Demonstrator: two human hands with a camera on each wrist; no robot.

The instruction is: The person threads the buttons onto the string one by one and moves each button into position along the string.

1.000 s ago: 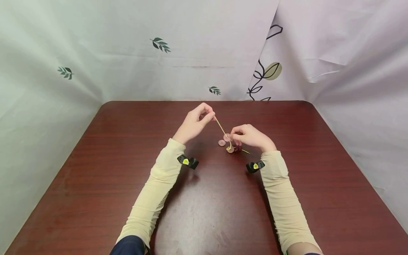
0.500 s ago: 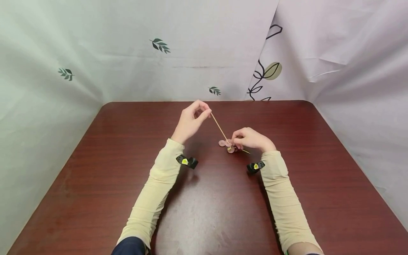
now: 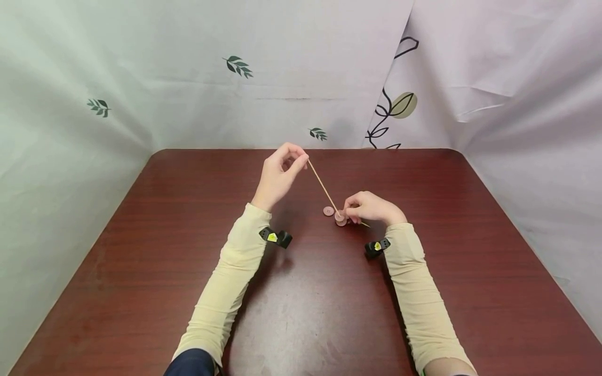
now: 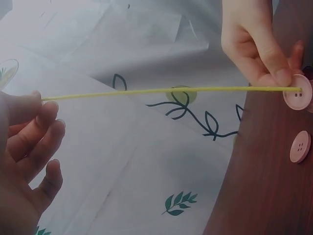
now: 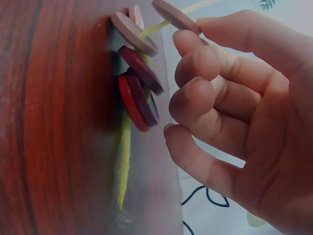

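My left hand [image 3: 276,176] is raised, pinching the end of a yellow string [image 4: 171,90] between thumb and finger. The string runs taut down through a pink button [image 4: 301,104], whose edge my right hand [image 3: 372,208] pinches low over the table. Below that button in the right wrist view, another pink button [image 5: 131,32], dark maroon buttons [image 5: 141,68] and a red button [image 5: 131,104] are strung along the same string. Its tail [image 5: 125,164] ends in a knot near the tabletop. One loose pink button [image 3: 328,211] lies left of the strung ones.
The brown wooden table [image 3: 301,292] extends around both arms. A pale curtain [image 3: 282,78] with leaf prints hangs behind its far edge. Black wrist cameras [image 3: 276,237] are strapped on both wrists over cream sleeves [image 3: 226,282].
My left hand has moved up and left, lengthening the stretch of string between the hands. My right hand has lowered the pinched pink button along the string, down to the other strung pink one.
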